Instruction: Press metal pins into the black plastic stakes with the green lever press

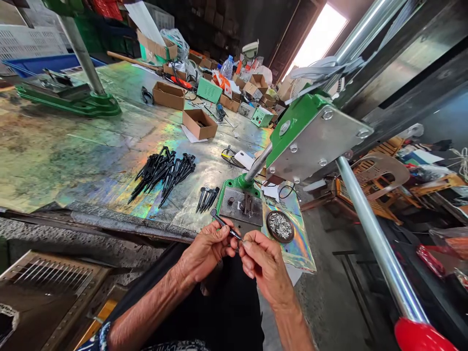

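Note:
My left hand (209, 247) is closed around a slim black plastic stake-like part (224, 223), its round head up and left, its thin end toward the right. The fingertips of my right hand (266, 261) are pinched together at that thin end; whatever is between them is too small to make out. Just beyond my hands stands a green hand press (239, 183) with a dark metal fixture plate (237, 208). A round dish (269, 225) of small silvery pins lies right of its base. Left of the press is a small group of the same black parts (207, 199).
A larger pile of black parts (161, 173) lies on the worn table (91, 161). Open cardboard boxes (199, 124) and clutter stand farther back. The press's long lever (380, 239) with a red grip (420, 336) slants down on my right. Another green press base (69, 97) is far left.

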Available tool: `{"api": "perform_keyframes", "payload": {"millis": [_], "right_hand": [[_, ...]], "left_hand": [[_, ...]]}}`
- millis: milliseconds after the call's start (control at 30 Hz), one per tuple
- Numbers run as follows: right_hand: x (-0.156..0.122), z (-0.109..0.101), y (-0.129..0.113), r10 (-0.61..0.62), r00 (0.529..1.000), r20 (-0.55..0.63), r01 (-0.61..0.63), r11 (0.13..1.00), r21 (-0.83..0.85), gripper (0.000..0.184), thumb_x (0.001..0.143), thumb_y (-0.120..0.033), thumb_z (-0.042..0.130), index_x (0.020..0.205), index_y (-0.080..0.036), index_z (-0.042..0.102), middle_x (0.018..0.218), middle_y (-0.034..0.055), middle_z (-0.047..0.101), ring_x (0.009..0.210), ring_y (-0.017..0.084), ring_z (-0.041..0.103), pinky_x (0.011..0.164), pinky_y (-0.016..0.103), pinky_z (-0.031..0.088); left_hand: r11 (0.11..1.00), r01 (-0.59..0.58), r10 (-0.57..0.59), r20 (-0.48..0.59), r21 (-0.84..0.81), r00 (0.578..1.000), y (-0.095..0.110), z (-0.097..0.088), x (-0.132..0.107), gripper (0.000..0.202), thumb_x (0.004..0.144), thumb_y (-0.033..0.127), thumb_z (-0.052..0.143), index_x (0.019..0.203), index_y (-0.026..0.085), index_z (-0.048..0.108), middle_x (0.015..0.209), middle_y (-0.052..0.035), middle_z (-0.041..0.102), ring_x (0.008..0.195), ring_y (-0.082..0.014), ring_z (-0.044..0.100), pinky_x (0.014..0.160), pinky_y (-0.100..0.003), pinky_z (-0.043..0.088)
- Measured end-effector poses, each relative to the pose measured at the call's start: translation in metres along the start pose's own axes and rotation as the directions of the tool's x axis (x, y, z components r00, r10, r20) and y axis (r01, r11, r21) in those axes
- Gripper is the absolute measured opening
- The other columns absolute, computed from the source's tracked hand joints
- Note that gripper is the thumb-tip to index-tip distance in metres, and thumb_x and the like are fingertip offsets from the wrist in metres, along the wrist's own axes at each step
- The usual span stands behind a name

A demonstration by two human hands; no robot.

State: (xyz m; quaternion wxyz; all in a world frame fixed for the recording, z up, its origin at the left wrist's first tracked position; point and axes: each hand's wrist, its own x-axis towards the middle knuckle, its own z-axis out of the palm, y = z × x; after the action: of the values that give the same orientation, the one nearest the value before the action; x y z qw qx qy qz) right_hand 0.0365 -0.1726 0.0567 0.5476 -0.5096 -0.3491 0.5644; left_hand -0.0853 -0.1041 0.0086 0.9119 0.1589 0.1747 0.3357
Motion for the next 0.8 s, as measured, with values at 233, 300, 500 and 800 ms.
{"api": "perform_keyframes", "payload": {"millis": [233, 300, 500, 800], "right_hand": [[0.001, 0.0, 0.002, 0.014, 0.999, -0.049, -0.019, 0.994, -0.105, 0.024, 0.081, -0.036, 0.062, 0.071, -0.016, 0.052, 0.064, -0.0021, 0.048, 0.045, 0.005, 0.032, 0.038, 0.018, 0.022], [0.003, 0.0, 0.006, 0.016, 0.997, -0.076, -0.023, 0.995, -0.098, 0.025, 0.079, -0.036, 0.063, 0.07, -0.016, 0.052, 0.063, -0.0027, 0.047, 0.044, 0.004, 0.03, 0.038, 0.018, 0.021], [0.012, -0.004, 0.015, 0.03, 0.994, -0.103, -0.036, 0.998, -0.055, 0.026, 0.076, -0.036, 0.066, 0.069, -0.016, 0.051, 0.061, -0.0033, 0.047, 0.043, 0.004, 0.029, 0.038, 0.018, 0.019], [0.03, -0.018, 0.017, 0.065, 0.987, -0.144, -0.064, 0.998, 0.013, 0.025, 0.07, -0.034, 0.07, 0.069, -0.015, 0.054, 0.058, -0.0042, 0.045, 0.043, 0.004, 0.029, 0.038, 0.017, 0.019]], "left_hand": [[0.97, -0.165, 0.161, 0.037, 0.181, 0.986, 0.007, 0.006, -0.004, 0.023, 0.073, 0.025, 0.071, 0.083, 0.014, 0.054, 0.079, -0.0026, 0.065, 0.059, -0.0114, 0.06, 0.052, -0.022, 0.051], [0.948, -0.208, 0.202, 0.052, 0.241, 0.978, 0.008, 0.005, -0.004, 0.022, 0.074, 0.026, 0.07, 0.084, 0.015, 0.054, 0.081, -0.0027, 0.065, 0.061, -0.012, 0.061, 0.054, -0.024, 0.052], [0.887, -0.174, 0.176, 0.035, 0.427, 0.984, 0.014, 0.002, 0.002, 0.024, 0.076, 0.033, 0.067, 0.088, 0.014, 0.058, 0.079, -0.003, 0.064, 0.064, -0.0122, 0.062, 0.06, -0.024, 0.052], [0.784, -0.16, 0.162, 0.051, 0.6, 0.986, 0.023, 0.006, 0.022, 0.029, 0.074, 0.036, 0.067, 0.088, 0.013, 0.057, 0.065, -0.0012, 0.063, 0.06, -0.0135, 0.061, 0.06, -0.027, 0.052]]}}
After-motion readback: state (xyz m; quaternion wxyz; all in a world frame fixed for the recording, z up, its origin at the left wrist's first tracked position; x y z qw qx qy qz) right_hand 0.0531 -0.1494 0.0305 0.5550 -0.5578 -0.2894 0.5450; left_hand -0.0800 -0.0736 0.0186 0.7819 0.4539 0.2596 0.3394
